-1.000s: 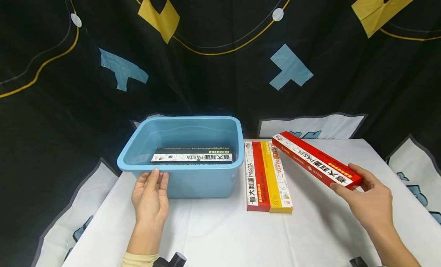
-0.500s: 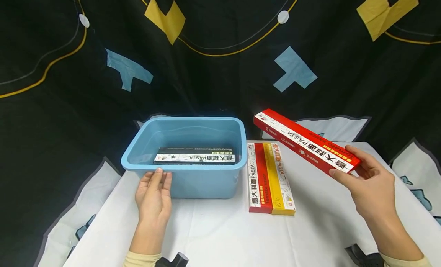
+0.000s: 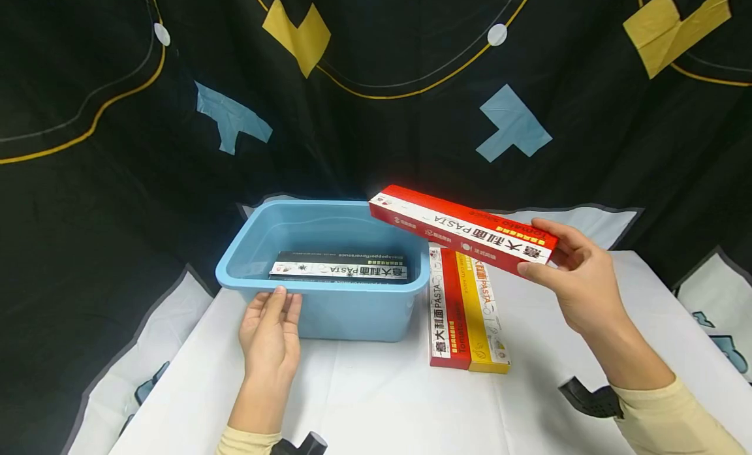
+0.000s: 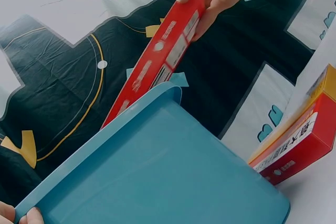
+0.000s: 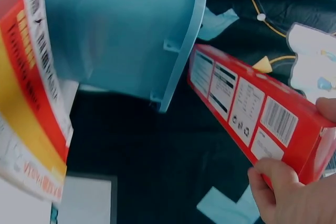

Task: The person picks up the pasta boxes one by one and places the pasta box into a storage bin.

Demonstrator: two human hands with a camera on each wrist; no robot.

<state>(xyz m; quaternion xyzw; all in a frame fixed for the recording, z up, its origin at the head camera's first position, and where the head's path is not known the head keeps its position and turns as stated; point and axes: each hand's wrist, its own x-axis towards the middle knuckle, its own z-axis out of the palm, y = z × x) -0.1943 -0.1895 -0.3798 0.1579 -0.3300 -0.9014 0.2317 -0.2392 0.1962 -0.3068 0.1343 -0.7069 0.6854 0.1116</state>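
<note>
My right hand (image 3: 578, 279) grips the near end of a red tomato sauce pasta box (image 3: 458, 226), thumb below and fingers over the top. The box is raised and tilted, its far end overlapping the right rim of a blue plastic bin (image 3: 352, 314) in the head view. With thumb and fingers my left hand (image 3: 271, 337) pinches the bin's front rim. Inside the bin lies a black pepper pasta box (image 3: 341, 270). In the right wrist view the red box (image 5: 247, 108) shows its barcode side, with my thumb along its edge.
Right of the bin, a red pasta box (image 3: 449, 311) and a yellow pasta box (image 3: 484, 311) lie side by side on the white table (image 3: 376, 403). A black curtain (image 3: 376, 148) with coloured shapes hangs behind.
My right hand has lifted the red pasta box and carried it left, from over the table's right side to the bin's right rim. My left hand keeps hold of the bin's rim.
</note>
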